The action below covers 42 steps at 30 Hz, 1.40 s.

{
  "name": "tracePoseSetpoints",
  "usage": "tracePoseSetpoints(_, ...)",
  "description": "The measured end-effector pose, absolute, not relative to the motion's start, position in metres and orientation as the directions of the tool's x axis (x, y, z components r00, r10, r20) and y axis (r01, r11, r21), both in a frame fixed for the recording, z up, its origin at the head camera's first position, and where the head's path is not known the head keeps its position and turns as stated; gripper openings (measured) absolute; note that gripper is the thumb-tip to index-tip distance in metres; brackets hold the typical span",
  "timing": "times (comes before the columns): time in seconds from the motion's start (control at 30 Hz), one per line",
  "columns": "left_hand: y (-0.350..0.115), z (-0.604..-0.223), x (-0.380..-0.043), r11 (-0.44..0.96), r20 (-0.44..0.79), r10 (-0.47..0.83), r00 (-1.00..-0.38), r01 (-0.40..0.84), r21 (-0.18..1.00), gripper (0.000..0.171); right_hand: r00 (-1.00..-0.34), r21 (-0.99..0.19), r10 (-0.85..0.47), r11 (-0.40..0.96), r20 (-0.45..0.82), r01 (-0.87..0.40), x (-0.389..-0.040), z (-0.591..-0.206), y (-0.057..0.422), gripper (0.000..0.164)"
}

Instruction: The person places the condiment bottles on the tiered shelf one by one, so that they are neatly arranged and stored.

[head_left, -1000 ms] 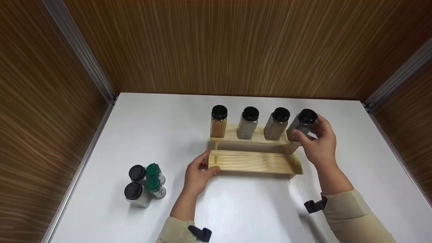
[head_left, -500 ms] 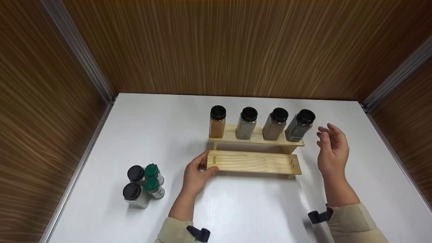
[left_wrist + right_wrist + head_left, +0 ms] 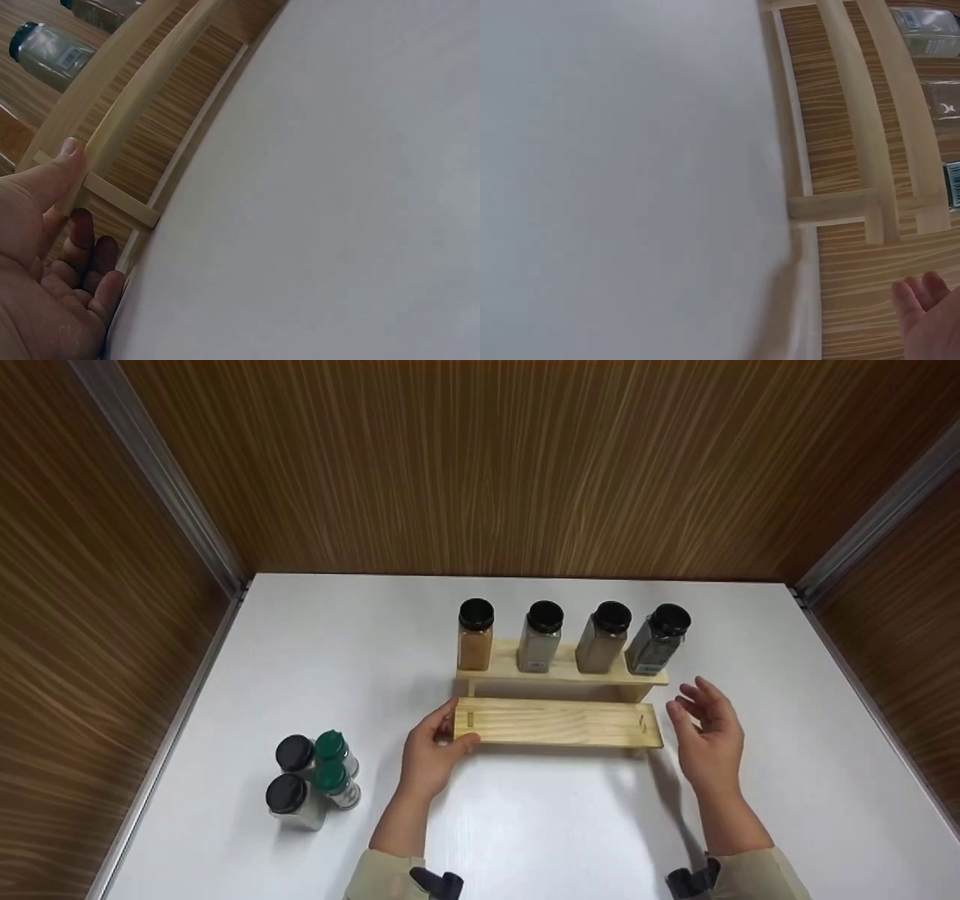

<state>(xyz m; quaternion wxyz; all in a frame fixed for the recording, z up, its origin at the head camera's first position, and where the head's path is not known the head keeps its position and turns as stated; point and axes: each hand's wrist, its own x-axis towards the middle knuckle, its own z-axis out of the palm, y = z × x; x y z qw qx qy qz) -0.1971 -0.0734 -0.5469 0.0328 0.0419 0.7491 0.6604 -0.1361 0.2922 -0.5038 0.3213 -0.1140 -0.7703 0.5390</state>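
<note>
A two-tier wooden spice rack (image 3: 559, 721) stands on the white table. My left hand (image 3: 429, 757) holds the left end of its lower shelf, thumb over the front edge; in the left wrist view the thumb (image 3: 56, 176) lies against the wood. On the upper shelf stand an orange-brown spice jar (image 3: 475, 636), a grey-green jar (image 3: 539, 639), a brownish jar (image 3: 602, 639) and a dark jar (image 3: 657, 641), all black-capped. My right hand (image 3: 709, 739) is off the rack's right end, fingers loosely bent around nothing. Only its fingertips and part of the palm show in the right wrist view.
To the left on the table (image 3: 360, 660) cluster two black-capped jars, the nearer one (image 3: 297, 802) pale, and two smaller green-capped shakers, the nearer one (image 3: 337, 784) with whitish contents. Wood-grain panels (image 3: 510, 472) wall the table at the back and both sides.
My right hand has let go of the dark jar on the upper shelf, drawn away to the right, then come down toward the lower shelf's right end. My left hand stays on the rack.
</note>
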Motion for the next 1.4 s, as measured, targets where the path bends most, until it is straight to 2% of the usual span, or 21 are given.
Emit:
tracePoseSetpoints(0.37,-0.073,-0.549,-0.197,0.125,0.005,0.096,-0.995,0.017,0.992,0.071,-0.829,-0.935,0.474,0.322,0.296,-0.149,-0.136,-0.519,0.293,0.047)
tracePoseSetpoints(0.7,-0.074,-0.551,-0.196,0.113,0.006,0.100,-0.995,0.017,0.993,0.071,-0.931,-0.939,0.326,0.342,0.162,-0.043,-0.135,-0.526,0.299,0.051)
tracePoseSetpoints(0.97,-0.075,-0.550,-0.195,0.099,0.019,0.140,-0.990,0.033,0.995,0.074,-0.945,-0.934,0.310,0.356,0.106,0.012,-0.137,-0.530,0.301,0.053)
tracePoseSetpoints(1.4,-0.072,-0.548,-0.197,0.113,0.007,0.110,-0.994,0.020,0.993,0.072,-0.948,-0.923,0.313,0.379,0.059,0.068,-0.138,-0.535,0.306,0.051)
